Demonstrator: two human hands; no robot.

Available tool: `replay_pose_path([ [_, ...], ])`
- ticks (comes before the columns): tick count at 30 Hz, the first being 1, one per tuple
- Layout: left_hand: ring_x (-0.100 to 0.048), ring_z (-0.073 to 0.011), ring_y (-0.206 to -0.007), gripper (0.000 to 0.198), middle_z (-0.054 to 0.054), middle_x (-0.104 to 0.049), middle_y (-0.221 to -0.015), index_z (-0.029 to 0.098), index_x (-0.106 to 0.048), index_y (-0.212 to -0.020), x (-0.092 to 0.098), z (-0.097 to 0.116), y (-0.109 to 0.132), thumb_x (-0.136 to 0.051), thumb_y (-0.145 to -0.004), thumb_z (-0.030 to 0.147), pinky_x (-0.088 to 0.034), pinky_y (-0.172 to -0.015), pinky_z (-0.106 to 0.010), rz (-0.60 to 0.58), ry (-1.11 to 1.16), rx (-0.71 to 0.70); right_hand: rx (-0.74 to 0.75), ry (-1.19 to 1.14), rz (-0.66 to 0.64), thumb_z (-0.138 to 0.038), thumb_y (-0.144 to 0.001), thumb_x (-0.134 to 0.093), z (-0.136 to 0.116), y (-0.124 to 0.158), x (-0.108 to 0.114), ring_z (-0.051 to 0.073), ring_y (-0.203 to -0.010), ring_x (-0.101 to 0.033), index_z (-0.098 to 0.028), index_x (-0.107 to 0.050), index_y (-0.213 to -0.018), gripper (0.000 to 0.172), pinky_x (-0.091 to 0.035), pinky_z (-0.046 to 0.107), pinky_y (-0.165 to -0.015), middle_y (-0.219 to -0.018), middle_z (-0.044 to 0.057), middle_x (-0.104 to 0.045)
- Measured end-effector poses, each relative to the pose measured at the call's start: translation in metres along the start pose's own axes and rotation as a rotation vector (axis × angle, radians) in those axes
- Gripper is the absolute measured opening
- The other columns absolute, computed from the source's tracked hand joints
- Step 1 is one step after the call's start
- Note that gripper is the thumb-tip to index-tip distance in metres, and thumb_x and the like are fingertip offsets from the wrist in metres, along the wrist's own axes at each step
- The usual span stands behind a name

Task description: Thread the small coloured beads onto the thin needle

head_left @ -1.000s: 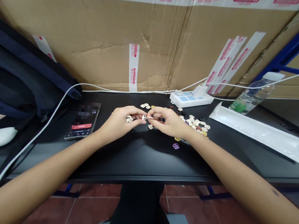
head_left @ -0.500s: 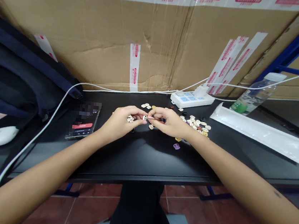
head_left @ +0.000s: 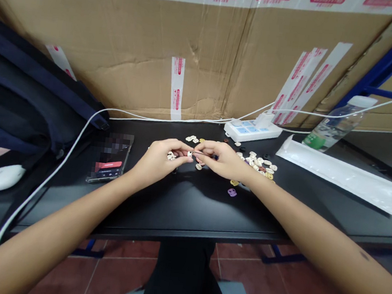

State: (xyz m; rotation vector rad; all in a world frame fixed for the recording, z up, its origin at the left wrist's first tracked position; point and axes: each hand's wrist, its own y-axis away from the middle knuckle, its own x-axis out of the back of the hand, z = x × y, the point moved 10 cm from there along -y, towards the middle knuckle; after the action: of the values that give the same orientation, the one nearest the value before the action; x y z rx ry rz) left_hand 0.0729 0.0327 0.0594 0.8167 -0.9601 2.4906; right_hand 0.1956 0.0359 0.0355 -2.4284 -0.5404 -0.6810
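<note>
Over the black table (head_left: 182, 207) my left hand (head_left: 159, 159) pinches a small white bead (head_left: 189, 154) between thumb and forefinger, with a few more white beads cupped in its palm. My right hand (head_left: 223, 159) is closed in a pinch on a thin dark pin or thread whose tip meets that bead. The two hands touch at the fingertips. Several loose white, yellow and brown beads (head_left: 259, 166) lie scattered right of my right hand, a small group (head_left: 191, 138) sits behind the hands, and one purple bead (head_left: 231, 192) lies near my right wrist.
A phone (head_left: 109, 163) lies left of my left hand. A white cable (head_left: 76, 138), a dark bag (head_left: 20, 98) and a white mouse (head_left: 1, 177) are at the left. A power strip (head_left: 252, 130), a bottle (head_left: 333, 125), a long white packet (head_left: 341, 175) and a cardboard box wall (head_left: 157, 48) stand behind.
</note>
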Motion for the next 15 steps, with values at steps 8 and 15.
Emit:
replay_pose_path([
  [8, -0.071, -0.0184, -0.08, 0.023, -0.006, -0.079, -0.09, 0.017, -0.078, -0.103, 0.003, -0.006, -0.001, -0.079, -0.084, 0.03, -0.058, -0.081, -0.031, 0.033, 0.061, 0.033, -0.029, 0.092, 0.107, -0.032, -0.095, -0.056, 0.001, 0.002, 0.017, 0.014, -0.064, -0.056, -0.017, -0.067, -0.097, 0.018, -0.039, 0.027, -0.064, -0.07, 0.0, -0.065],
  [15, -0.071, -0.018, -0.077, 0.026, -0.006, -0.078, -0.086, 0.016, -0.076, -0.102, 0.009, -0.007, -0.002, -0.079, -0.083, 0.033, -0.059, -0.079, -0.03, 0.077, 0.029, 0.046, 0.014, 0.496, 0.035, -0.027, -0.084, -0.064, -0.005, 0.006, 0.024, 0.01, -0.051, -0.038, -0.023, -0.078, -0.091, 0.016, -0.027, 0.028, -0.058, -0.054, -0.006, -0.048],
])
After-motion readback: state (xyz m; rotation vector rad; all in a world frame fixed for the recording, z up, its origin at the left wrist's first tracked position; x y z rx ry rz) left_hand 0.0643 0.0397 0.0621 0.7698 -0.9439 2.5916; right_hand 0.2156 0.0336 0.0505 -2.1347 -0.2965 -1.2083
